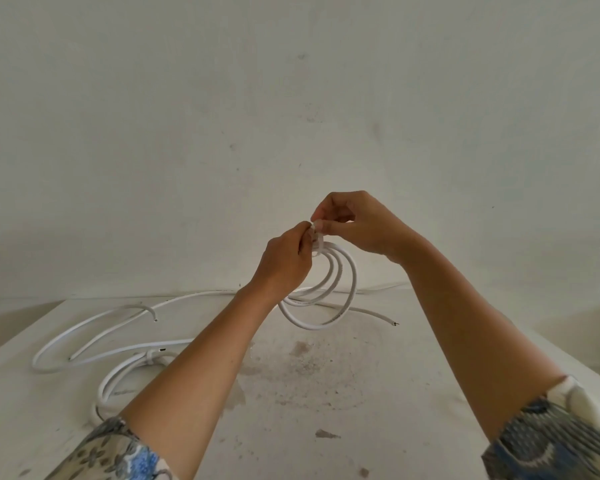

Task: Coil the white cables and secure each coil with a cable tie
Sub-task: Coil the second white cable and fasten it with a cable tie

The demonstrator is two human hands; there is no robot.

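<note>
Above table | we hold coil midair | left hand and right hand fingers pinch tie at coil top, not yet cinched, we judge | tied coil lies left | loose cable uncoiled | roughly midway

Single view, head-worn, wide-angle. Looks forward and a bit down from the person's own eye line, square onto a pale wall that fills the upper half. Table runs away below, far edge bowed where it meets the wall, near part cut by the frame bottom. Forearms come in from both bottom corners. Left hand and right hand meet near centre frame, at the cable tie atop the white cable coil, close to the lens.
</note>
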